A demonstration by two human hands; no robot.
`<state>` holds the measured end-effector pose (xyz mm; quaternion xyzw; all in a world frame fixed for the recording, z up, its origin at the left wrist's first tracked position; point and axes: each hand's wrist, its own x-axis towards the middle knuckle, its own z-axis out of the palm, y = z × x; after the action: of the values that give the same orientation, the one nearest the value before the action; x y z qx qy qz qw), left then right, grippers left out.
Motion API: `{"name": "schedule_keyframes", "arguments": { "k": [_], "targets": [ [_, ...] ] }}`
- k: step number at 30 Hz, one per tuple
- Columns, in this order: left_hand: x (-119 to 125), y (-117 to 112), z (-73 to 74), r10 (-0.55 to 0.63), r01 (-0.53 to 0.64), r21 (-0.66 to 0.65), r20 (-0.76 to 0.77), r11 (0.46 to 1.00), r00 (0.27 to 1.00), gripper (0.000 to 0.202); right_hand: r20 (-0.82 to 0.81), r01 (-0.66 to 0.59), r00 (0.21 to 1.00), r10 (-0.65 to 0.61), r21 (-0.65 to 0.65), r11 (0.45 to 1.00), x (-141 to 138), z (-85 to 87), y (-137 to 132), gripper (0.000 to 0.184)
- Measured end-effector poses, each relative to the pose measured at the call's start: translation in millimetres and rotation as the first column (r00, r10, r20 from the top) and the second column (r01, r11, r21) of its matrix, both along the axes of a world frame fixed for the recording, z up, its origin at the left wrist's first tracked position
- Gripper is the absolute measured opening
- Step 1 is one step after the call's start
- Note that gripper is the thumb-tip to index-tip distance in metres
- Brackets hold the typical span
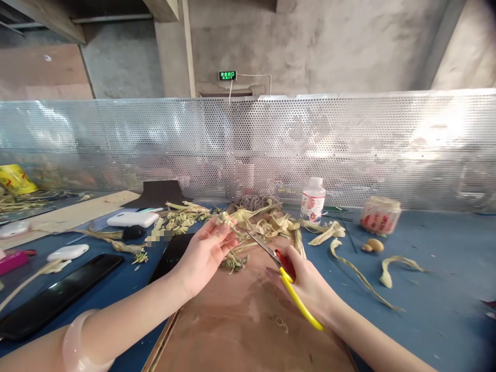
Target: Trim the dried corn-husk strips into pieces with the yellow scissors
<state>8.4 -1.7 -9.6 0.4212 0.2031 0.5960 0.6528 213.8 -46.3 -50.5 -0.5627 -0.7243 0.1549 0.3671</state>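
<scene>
Over the board [232,320], our left hand [207,248] is pinching husk [223,218]; our right hand [306,276], at four o'clock, is gripping scissors [299,304]; with blades [261,244] near fingertips [232,243], we're risking nicks.

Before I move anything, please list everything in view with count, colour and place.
exit sign: 1, green, grey wall
perforated panel: 1, silver, behind table
table: 1, blue, foreground
board: 1, brown, centre
container: 1, yellow, far left
sheets: 2, black and beige, back left
white rounded objects: at least 3, white, left
pink object: 1, pink, left edge
phone-like devices: 2, black, left
dark lump: 1, black, left
bottle: 1, whitish, back right
jar: 1, clear and red, right
rounded item: count unclear, tan, before jar
dried strips: many, pale, table and board
pale piece: 1, cream, left hand
scissors: 1, yellow and red, right hand
bracelet: 1, pale pink, left forearm
left hand: 1, bare, centre
right hand: 1, bare, centre right
</scene>
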Motion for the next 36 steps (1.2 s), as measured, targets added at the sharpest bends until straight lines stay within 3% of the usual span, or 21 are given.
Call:
{"name": "schedule_keyframes", "arguments": {
  "k": [3, 10, 16, 27, 36],
  "targets": [
    [0, 0, 0.6, 0.003, -0.003, 0.027, -0.002, 1.0, 1.0, 0.009, -0.02, 0.026, 0.999, -0.027, -0.013, 1.0, 1, -1.4, 2, 0.032],
    [1, -1, -1.8, 0.032, -0.031, 0.038, -0.029, 0.999, 0.999, 0.009, -0.062, -0.112, 0.992, 0.11, -0.038, 0.993, 3, -0.1, 1, 0.031],
    [3, -2, -6.1, 0.039, -0.036, 0.048, -0.057, 0.998, 0.998, 0.013, -0.028, -0.123, 0.992, 0.122, -0.038, 0.992, 1, 2.6, -1, 0.027],
    [4, -2, -8.1, 0.019, -0.013, 0.068, -0.084, 0.998, 0.996, 0.013, 0.122, 0.047, 0.991, -0.058, 0.085, 0.995, 0, -7.5, 0, 0.02],
    [5, -5, -6.0, -0.004, 0.01, 0.067, -0.086, 0.998, 0.996, 0.014, 0.17, 0.093, 0.978, -0.123, 0.175, 0.98, 2, -9.2, 2, 0.022]
  ]
}}
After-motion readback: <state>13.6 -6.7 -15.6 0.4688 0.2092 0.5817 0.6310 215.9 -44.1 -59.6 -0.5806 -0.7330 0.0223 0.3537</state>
